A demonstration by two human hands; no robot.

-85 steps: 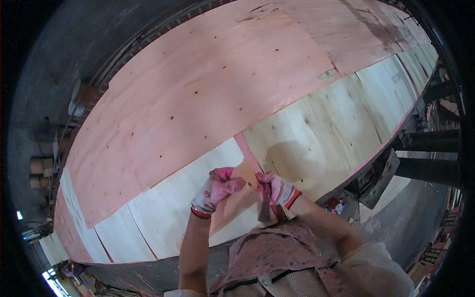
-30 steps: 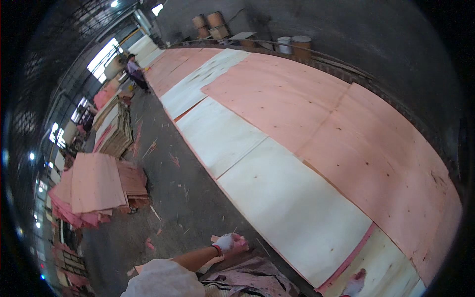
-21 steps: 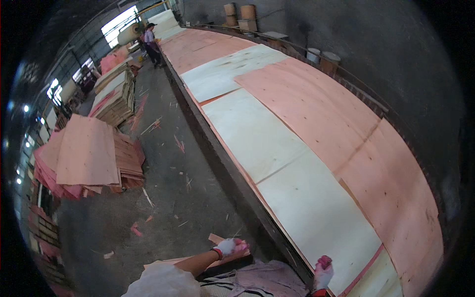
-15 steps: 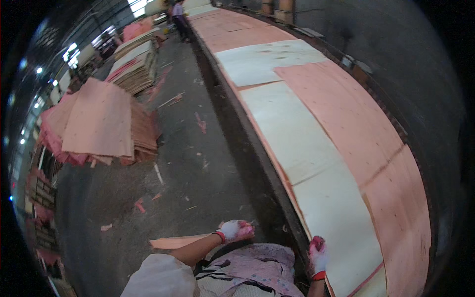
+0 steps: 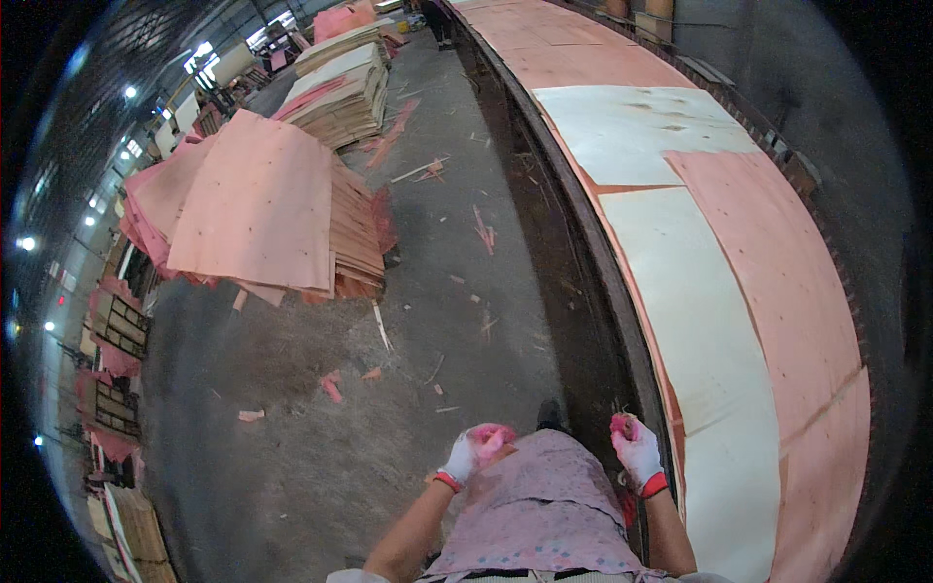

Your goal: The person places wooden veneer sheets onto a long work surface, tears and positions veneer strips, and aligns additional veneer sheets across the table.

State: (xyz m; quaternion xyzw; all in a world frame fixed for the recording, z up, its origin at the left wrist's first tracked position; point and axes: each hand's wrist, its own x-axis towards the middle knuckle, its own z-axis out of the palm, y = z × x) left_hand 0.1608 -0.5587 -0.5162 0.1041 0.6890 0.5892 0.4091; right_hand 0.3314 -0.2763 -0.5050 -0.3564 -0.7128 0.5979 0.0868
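Both my hands wear white gloves with pink-stained fingers and red cuffs. My left hand point(image 5: 478, 452) is closed in front of my pink patterned apron point(image 5: 544, 505). An orange-brown patch shows by its fingers, too small to name. Curled beside the dark edge of the long table, my right hand point(image 5: 637, 449) has small pale bits at its fingertips that I cannot make out. Nearest to it lies a long whitish veneer sheet point(image 5: 695, 340). Pink veneer sheets point(image 5: 777, 253) run along its far side, and another whitish sheet point(image 5: 641, 131) lies crosswise beyond.
On the left stands a skewed stack of pink veneer sheets point(image 5: 258, 204). Farther back is a paler stack point(image 5: 340, 97). Pink and pale scraps point(image 5: 332, 387) litter the grey floor point(image 5: 428, 330). Another person point(image 5: 437, 21) stands beside the table's far end.
My view has swung left, so the table and stacks sit farther right. My right hand has drawn back from over the whitish sheet to the table's edge. My left hand stays closed before me.
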